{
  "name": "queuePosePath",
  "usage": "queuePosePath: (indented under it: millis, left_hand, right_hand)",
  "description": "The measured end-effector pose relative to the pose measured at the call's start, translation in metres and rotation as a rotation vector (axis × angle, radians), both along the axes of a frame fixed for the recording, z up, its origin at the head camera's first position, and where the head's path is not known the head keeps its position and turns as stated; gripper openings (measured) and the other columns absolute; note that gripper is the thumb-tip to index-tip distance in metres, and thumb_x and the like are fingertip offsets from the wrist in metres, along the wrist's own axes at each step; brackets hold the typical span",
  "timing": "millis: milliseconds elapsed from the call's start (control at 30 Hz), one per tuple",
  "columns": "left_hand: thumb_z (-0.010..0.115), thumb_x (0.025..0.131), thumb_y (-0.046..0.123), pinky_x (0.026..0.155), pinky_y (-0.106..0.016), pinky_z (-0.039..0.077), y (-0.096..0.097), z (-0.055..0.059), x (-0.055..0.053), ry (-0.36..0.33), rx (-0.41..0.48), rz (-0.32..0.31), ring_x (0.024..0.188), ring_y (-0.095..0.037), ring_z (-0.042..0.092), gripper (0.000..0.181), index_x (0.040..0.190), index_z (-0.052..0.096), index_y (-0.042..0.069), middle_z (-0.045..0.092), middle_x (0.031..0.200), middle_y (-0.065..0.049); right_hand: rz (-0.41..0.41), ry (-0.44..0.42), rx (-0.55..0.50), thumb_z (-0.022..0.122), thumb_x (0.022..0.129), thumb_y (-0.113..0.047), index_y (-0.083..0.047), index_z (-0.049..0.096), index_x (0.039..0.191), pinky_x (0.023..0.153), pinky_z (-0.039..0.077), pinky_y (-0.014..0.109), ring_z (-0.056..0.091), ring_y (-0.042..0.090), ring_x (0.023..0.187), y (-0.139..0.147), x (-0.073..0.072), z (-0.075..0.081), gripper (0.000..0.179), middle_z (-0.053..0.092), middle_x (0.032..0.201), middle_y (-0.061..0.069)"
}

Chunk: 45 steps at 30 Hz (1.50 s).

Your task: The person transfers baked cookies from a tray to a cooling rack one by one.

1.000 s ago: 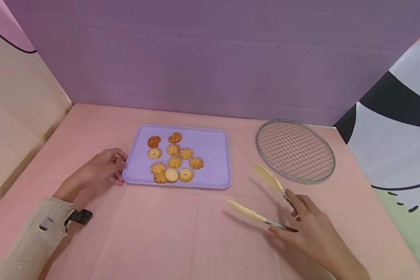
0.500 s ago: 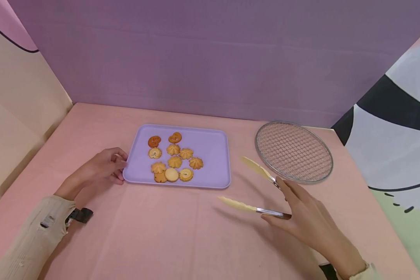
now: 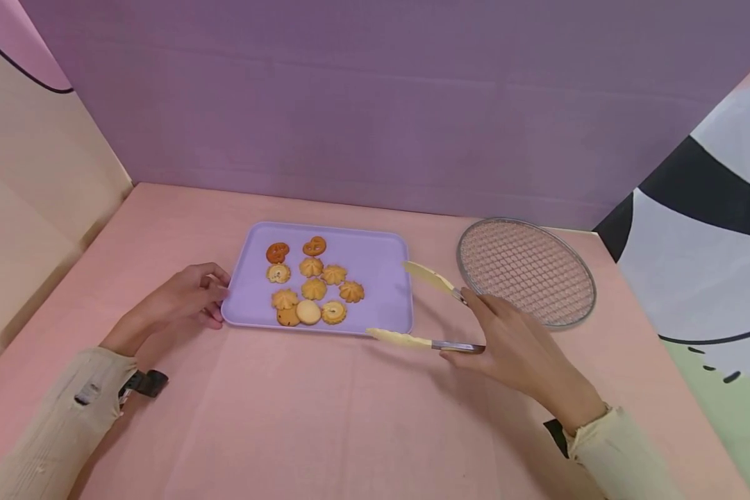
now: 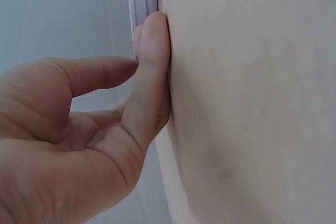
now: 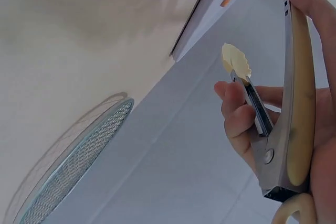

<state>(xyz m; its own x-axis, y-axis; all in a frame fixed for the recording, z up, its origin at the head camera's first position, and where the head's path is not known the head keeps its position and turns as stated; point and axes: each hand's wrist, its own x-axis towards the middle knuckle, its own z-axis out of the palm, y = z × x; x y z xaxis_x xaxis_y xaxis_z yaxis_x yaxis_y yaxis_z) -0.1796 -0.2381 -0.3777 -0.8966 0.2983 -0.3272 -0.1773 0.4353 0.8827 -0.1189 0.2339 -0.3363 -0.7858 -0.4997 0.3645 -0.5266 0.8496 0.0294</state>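
The purple tray (image 3: 381, 250) lies on the pink bench (image 3: 275, 417), left of centre. It carries 2 pretzels (image 3: 314, 246) toward its far side, 5 flower-shaped cookies (image 3: 314, 289) about the middle, and a plain round cookie (image 3: 309, 312) close to the near rim. A round wire rack (image 3: 525, 271) lies at the far right, apart from the tray.

Left hand (image 3: 187, 295): thumb and fingertips pinch the tray at its near left corner, apparently to keep it from sliding. Right hand (image 3: 521, 351): clamped round the tongs (image 3: 406, 339), thumb on 1 arm and fingers on the other, a hold that seems chosen to govern the gap between the tips. The pale, scalloped tips stand wide apart with nothing between them. In the head view, the far tip overlaps the tray's right rim and the near tip overlaps its near rim; whether either touches cannot be told.
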Motion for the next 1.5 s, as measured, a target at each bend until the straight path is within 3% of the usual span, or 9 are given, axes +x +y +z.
queuePosePath:
  millis: [333, 633, 1067, 1500]
  left_hand:
    - [0.049, 0.090, 0.007, 0.063, -0.038, 0.057, 0.000, -0.003, 0.000, 0.001, 0.013, 0.009, 0.063, -0.023, 0.060, 0.035, 0.118, 0.035, -0.009, 0.050, 0.088, -0.021]
    - [0.048, 0.090, 0.007, 0.063, -0.038, 0.057, 0.001, -0.005, -0.002, 0.002, 0.021, 0.014, 0.062, -0.022, 0.061, 0.033, 0.116, 0.035, -0.008, 0.051, 0.086, -0.020]
    - [0.047, 0.089, 0.005, 0.062, -0.038, 0.057, 0.001, -0.005, -0.003, 0.011, 0.013, 0.015, 0.060, -0.022, 0.060, 0.032, 0.116, 0.035, -0.009, 0.051, 0.084, -0.019]
    - [0.048, 0.090, 0.008, 0.063, -0.038, 0.056, 0.001, -0.006, -0.004, 0.012, -0.022, 0.009, 0.062, -0.023, 0.061, 0.032, 0.116, 0.036, -0.006, 0.052, 0.086, -0.021]
  right_hand:
    - [-0.046, -0.102, 0.051, 0.053, 0.063, -0.076, -0.004, 0.046, 0.126, 0.062, 0.053, 0.042, 0.060, 0.026, 0.084, -0.020, -0.024, -0.007, 0.096, 0.059, 0.103, 0.009]
    - [0.027, -0.130, 0.074, 0.060, 0.066, -0.067, -0.004, 0.052, 0.121, 0.055, 0.053, 0.037, 0.061, 0.021, 0.077, -0.030, -0.042, -0.013, 0.083, 0.064, 0.096, 0.010]
    - [0.048, -0.177, 0.051, 0.062, 0.072, -0.057, -0.005, 0.054, 0.120, 0.063, 0.053, 0.038, 0.062, 0.023, 0.081, -0.043, -0.047, -0.015, 0.071, 0.065, 0.098, 0.011]
    - [0.046, -0.137, 0.034, 0.066, 0.074, -0.048, -0.009, 0.059, 0.115, 0.061, 0.053, 0.037, 0.062, 0.020, 0.074, -0.052, -0.043, -0.024, 0.057, 0.067, 0.085, 0.004]
